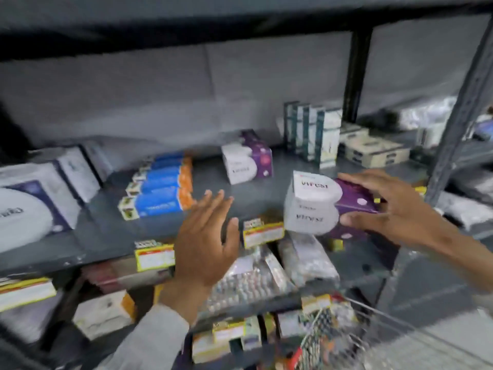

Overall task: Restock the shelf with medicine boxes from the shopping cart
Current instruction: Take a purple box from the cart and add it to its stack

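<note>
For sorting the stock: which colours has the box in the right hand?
White and purple box, gripped by the right hand; head view shows it best.

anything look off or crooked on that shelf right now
Nothing looks spilled or damaged. The purple and white box on the shelf sits angled, unlike the neat blue boxes. The picture is blurred.

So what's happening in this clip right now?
A person is stocking a grey metal shelf. The right hand grips two stacked white-and-purple medicine boxes at the shelf's front edge. The left hand hovers open and empty beside them. A matching white-and-purple box already sits farther back; the wire shopping cart is at lower right.
</note>
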Motion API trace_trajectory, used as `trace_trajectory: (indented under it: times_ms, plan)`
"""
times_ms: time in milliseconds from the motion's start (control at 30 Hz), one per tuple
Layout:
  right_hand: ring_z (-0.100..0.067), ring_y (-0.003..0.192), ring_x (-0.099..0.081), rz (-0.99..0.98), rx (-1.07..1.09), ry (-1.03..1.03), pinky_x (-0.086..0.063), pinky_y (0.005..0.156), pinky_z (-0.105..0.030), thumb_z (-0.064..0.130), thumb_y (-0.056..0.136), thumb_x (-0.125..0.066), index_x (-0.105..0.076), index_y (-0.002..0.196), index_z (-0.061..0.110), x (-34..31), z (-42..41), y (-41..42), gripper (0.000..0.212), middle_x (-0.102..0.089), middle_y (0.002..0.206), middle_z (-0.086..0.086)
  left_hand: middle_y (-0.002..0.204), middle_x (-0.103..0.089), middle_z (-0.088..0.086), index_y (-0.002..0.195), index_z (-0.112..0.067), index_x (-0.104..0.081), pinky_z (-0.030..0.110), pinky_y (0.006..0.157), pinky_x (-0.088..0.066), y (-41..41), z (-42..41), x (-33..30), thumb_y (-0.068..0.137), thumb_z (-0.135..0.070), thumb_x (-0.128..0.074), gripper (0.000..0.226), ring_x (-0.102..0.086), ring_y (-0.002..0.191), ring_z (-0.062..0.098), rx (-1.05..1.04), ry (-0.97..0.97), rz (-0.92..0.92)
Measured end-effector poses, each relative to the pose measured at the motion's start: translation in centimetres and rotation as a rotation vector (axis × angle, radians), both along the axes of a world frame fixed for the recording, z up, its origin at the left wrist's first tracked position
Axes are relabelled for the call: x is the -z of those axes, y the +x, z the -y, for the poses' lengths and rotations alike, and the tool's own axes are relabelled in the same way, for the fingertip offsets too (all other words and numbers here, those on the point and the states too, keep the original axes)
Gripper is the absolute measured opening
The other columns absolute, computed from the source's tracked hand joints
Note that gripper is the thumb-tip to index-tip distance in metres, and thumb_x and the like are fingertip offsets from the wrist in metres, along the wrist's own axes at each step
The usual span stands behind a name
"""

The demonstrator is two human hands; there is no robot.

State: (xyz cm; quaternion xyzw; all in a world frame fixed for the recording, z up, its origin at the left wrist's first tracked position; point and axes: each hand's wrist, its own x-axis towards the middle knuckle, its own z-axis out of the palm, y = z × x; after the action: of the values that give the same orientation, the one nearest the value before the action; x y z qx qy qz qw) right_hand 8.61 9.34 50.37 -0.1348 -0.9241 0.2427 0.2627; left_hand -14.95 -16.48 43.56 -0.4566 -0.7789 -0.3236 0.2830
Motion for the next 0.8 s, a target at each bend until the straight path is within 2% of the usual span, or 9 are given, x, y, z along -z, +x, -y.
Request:
trace_trajectory:
  times_ms: [100,167,233,300,367,533,667,733,800]
  plan:
    - [-0.01,0.112,-0.059,-0.054,0.045,0.0,-0.035,0.087,0.001,0.05,0.066,-0.092,-0.063,0.14,0.022,-2.3,0.6,-6.0,0.084,-0.062,0.123,0.002,0.154,-0.053,0.012,0.145,-0.012,-0.055,0.047,0.123,-0.031,-3.3,0.0,-0.3,0.102,-0.04,-0.048,0.051,-0.039,0.15,0.028,-0.067,-0.24,0.098]
    - [-0.02,0.113,-0.062,-0.036,0.066,-0.027,-0.041,0.087,-0.012,0.041,0.069,-0.092,-0.063,0.141,0.018,-3.3,1.0,-9.7,0.081,-0.064,0.122,-0.004,0.161,-0.044,0.009,0.15,-0.015,-0.048,0.044,0.127,-0.021,-4.6,-0.4,0.4,0.105,-0.046,-0.04,0.055,-0.031,0.154,0.025,-0.059,-0.366,0.138]
    - [-0.022,0.111,-0.062,0.016,0.063,-0.038,-0.045,0.085,-0.024,0.044,0.072,-0.09,-0.062,0.141,0.018,-3.6,1.3,-12.6,0.079,-0.063,0.119,-0.002,0.163,-0.04,0.005,0.153,-0.019,-0.044,0.041,0.128,-0.018,-5.1,-0.6,1.2,0.105,-0.054,-0.026,0.062,-0.03,0.154,0.021,-0.08,-0.42,0.12]
    - [-0.017,0.106,-0.059,0.063,0.055,-0.016,-0.043,0.083,-0.025,0.047,0.072,-0.089,-0.061,0.142,0.021,-3.0,1.5,-14.5,0.08,-0.059,0.115,0.003,0.162,-0.043,0.002,0.152,-0.021,-0.044,0.04,0.127,-0.021,-5.3,-0.6,1.7,0.103,-0.057,-0.016,0.067,-0.035,0.152,0.018,-0.105,-0.42,0.083]
    - [-0.015,0.107,-0.055,0.109,0.064,0.018,-0.04,0.088,-0.028,0.05,0.073,-0.088,-0.057,0.145,0.023,-1.9,1.5,-15.8,0.083,-0.059,0.121,0.002,0.16,-0.046,0.001,0.151,-0.022,-0.046,0.04,0.125,-0.025,-5.4,-0.6,1.9,0.104,-0.057,-0.017,0.066,-0.039,0.15,0.018,-0.109,-0.409,0.056]
    - [-0.021,0.132,-0.054,0.138,0.086,0.049,-0.042,0.105,-0.031,0.056,0.081,-0.08,-0.049,0.152,0.023,0.0,1.3,-16.3,0.084,-0.053,0.148,-0.001,0.158,-0.048,0.002,0.152,-0.02,-0.046,0.04,0.124,-0.03,-5.2,-0.5,1.9,0.106,-0.055,-0.021,0.063,-0.041,0.149,0.019,-0.11,-0.403,0.034]
    - [-0.022,0.149,-0.035,0.12,0.06,0.052,-0.036,0.119,-0.037,0.053,0.088,-0.074,-0.035,0.16,0.022,1.1,1.7,-15.3,0.087,-0.035,0.163,-0.003,0.161,-0.044,0.002,0.154,-0.02,-0.043,0.039,0.126,-0.025,-4.9,-0.6,1.9,0.107,-0.053,-0.022,0.061,-0.036,0.151,0.019,-0.099,-0.39,0.053]
    - [-0.019,0.155,-0.025,0.07,0.059,0.035,-0.034,0.122,-0.044,0.053,0.09,-0.071,-0.03,0.162,0.023,2.0,2.1,-13.9,0.088,-0.026,0.168,0.0,0.161,-0.043,0.002,0.154,-0.019,-0.043,0.038,0.127,-0.024,-4.4,-0.8,1.8,0.108,-0.051,-0.025,0.059,-0.035,0.151,0.018,-0.075,-0.327,0.082]
    - [-0.015,0.15,-0.032,-0.078,0.082,0.049,-0.038,0.12,-0.041,0.046,0.093,-0.071,-0.039,0.158,0.022,3.2,2.3,-11.9,0.076,-0.034,0.163,0.002,0.16,-0.046,0.002,0.152,-0.019,-0.045,0.038,0.126,-0.026,-3.2,-1.2,2.1,0.108,-0.044,-0.033,0.052,-0.036,0.151,0.016,-0.028,-0.201,0.098]
